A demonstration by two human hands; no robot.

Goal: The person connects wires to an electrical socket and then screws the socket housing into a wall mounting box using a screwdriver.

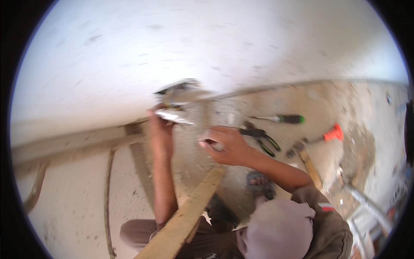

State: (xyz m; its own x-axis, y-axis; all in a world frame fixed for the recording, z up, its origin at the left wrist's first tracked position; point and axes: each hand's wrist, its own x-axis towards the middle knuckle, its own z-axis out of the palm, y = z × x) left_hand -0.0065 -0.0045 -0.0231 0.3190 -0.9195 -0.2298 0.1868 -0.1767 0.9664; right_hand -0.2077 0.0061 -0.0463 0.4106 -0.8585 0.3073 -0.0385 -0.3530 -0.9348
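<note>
My left hand (161,127) grips a shiny white flat piece (174,116) just below a dark-edged opening (181,90) in the white wall, where wires or loose material show, blurred. My right hand (222,144) is to the right and a little lower, its fingers curled; whatever may be in them I cannot make out. Beside it lie dark pliers with green-trimmed handles (265,144). A screwdriver with a black and green handle (290,119) lies farther back on the dusty floor (323,103).
A hammer (312,166) and a red-gripped tool (332,133) lie at right, with metal pieces (371,207) beyond. A wooden plank (187,209) slants up from below. Pipes (111,185) show at left. A sandalled foot (258,183) and a rounded lilac cloth shape (276,228) are at lower centre.
</note>
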